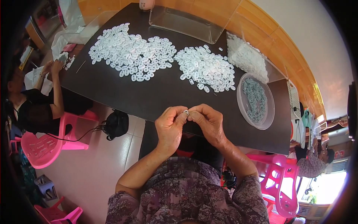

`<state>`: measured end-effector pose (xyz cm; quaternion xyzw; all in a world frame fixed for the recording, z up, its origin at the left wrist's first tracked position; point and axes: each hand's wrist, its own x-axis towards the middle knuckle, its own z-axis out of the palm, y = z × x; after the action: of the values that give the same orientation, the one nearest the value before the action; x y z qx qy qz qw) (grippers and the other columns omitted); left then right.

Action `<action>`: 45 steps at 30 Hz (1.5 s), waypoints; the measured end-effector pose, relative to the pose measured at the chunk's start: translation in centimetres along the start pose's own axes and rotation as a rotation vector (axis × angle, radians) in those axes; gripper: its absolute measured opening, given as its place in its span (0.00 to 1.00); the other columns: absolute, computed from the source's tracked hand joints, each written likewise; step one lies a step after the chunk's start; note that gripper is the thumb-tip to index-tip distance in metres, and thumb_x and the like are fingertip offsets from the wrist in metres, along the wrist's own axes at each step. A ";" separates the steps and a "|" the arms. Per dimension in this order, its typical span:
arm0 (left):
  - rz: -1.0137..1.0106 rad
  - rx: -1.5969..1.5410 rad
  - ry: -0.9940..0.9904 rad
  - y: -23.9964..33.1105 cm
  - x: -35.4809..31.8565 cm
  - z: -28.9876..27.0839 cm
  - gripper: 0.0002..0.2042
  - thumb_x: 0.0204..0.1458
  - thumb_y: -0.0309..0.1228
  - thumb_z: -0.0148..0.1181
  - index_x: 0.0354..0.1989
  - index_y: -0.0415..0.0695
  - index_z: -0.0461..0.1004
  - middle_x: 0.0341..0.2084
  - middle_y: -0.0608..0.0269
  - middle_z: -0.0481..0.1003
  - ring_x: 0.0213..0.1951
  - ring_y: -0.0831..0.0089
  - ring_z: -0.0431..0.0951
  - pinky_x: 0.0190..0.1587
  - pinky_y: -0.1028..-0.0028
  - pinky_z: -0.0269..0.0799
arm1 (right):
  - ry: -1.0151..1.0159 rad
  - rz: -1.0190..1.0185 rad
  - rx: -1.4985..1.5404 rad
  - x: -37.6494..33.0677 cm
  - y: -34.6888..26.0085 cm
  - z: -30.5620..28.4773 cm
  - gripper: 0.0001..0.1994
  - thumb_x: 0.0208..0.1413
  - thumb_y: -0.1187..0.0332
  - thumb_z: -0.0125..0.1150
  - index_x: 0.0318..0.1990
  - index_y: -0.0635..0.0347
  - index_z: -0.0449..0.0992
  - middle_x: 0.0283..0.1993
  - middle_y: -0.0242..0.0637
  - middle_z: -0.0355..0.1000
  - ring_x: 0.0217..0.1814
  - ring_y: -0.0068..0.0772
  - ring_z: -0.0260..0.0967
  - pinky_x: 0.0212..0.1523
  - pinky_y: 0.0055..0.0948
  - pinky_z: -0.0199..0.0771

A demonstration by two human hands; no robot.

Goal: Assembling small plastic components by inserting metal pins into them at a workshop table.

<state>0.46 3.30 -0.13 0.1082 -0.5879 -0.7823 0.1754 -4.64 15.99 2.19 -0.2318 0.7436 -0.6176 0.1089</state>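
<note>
My left hand [170, 125] and my right hand [209, 125] meet at the near edge of the dark table. Between the fingertips sits a small white piece [186, 111], mostly covered by them. The left thumb and forefinger pinch it; the right thumb and forefinger press together right beside it, and what they hold is hidden. Beyond my hands lies a pile of white oval plastic pieces with two holes [207, 69]. A larger pile of the same ovals [126, 50] spreads to the left. Right of my hands, a round clear tub [271, 108] contains many small grey-green parts [254, 100].
A clear bin [190, 31] stands at the back of the dark table [123, 91]; a bag of small white pieces [246, 56] is beside it. At left, another person [46, 86] handles white pieces. Pink plastic chairs [44, 147] and a black bag [115, 125] are nearby.
</note>
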 end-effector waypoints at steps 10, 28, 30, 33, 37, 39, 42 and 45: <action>0.065 0.078 0.012 -0.3 -0.2 0.2 0.03 0.50 0.18 0.58 0.33 0.34 0.75 0.24 0.63 0.72 0.26 0.81 0.70 0.29 0.82 0.66 | 0.054 0.032 -0.054 0.0 0.2 0.6 0.04 0.54 0.75 0.57 0.33 0.67 0.73 0.28 0.32 0.71 0.30 0.17 0.66 0.29 0.19 0.67; -0.077 -0.137 -0.048 -0.4 0.9 -0.6 0.06 0.52 0.21 0.56 0.38 0.36 0.74 0.26 0.68 0.73 0.25 0.86 0.69 0.25 0.86 0.64 | 0.222 -0.486 -1.180 4.9 2.8 -4.8 0.06 0.41 0.72 0.64 0.26 0.58 0.72 0.26 0.39 0.64 0.33 0.42 0.62 0.34 0.38 0.62; -0.077 -0.158 -0.050 -0.4 1.0 -0.7 0.06 0.52 0.21 0.56 0.38 0.36 0.74 0.27 0.68 0.74 0.25 0.86 0.69 0.25 0.86 0.64 | 0.203 -0.485 -1.222 5.3 3.0 -4.7 0.06 0.41 0.71 0.64 0.25 0.58 0.72 0.26 0.39 0.64 0.33 0.42 0.62 0.34 0.38 0.62; -0.084 -0.150 -0.045 -0.5 0.9 -0.7 0.06 0.52 0.21 0.57 0.38 0.36 0.74 0.26 0.67 0.74 0.25 0.86 0.69 0.25 0.86 0.65 | 0.178 -0.491 -1.287 5.7 3.3 -4.9 0.06 0.40 0.72 0.64 0.24 0.58 0.71 0.26 0.39 0.64 0.33 0.42 0.61 0.34 0.38 0.62; -0.083 -0.132 -0.047 -0.4 0.9 -0.9 0.06 0.52 0.22 0.57 0.38 0.36 0.74 0.27 0.66 0.75 0.26 0.84 0.70 0.26 0.85 0.66 | 0.199 -0.534 -1.199 5.8 2.9 -5.0 0.04 0.40 0.75 0.61 0.25 0.59 0.72 0.25 0.39 0.64 0.32 0.42 0.62 0.33 0.39 0.61; -0.089 -0.123 -0.048 -0.4 0.9 -1.0 0.06 0.52 0.22 0.57 0.38 0.36 0.74 0.27 0.64 0.75 0.26 0.82 0.71 0.27 0.83 0.67 | 0.226 -0.530 -1.180 5.7 3.1 -5.6 0.04 0.41 0.75 0.60 0.25 0.59 0.72 0.25 0.39 0.64 0.32 0.42 0.62 0.32 0.39 0.62; -0.068 -0.135 -0.060 -0.5 0.9 -1.0 0.06 0.52 0.23 0.57 0.38 0.36 0.74 0.27 0.64 0.75 0.26 0.82 0.71 0.27 0.83 0.67 | 0.249 -0.510 -1.158 5.7 3.0 -6.1 0.05 0.40 0.75 0.62 0.26 0.59 0.73 0.25 0.40 0.64 0.31 0.43 0.62 0.32 0.39 0.62; -0.073 -0.117 -0.058 -0.5 0.9 -1.0 0.07 0.52 0.23 0.57 0.38 0.36 0.74 0.27 0.64 0.75 0.26 0.82 0.71 0.27 0.83 0.66 | 0.193 -0.511 -1.118 5.7 2.6 -5.7 0.06 0.39 0.75 0.64 0.25 0.59 0.72 0.26 0.40 0.64 0.31 0.43 0.62 0.32 0.39 0.62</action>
<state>-0.04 2.18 -0.86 0.0962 -0.5416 -0.8240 0.1358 -12.70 18.50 1.64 -0.3674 0.8821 -0.1595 -0.2478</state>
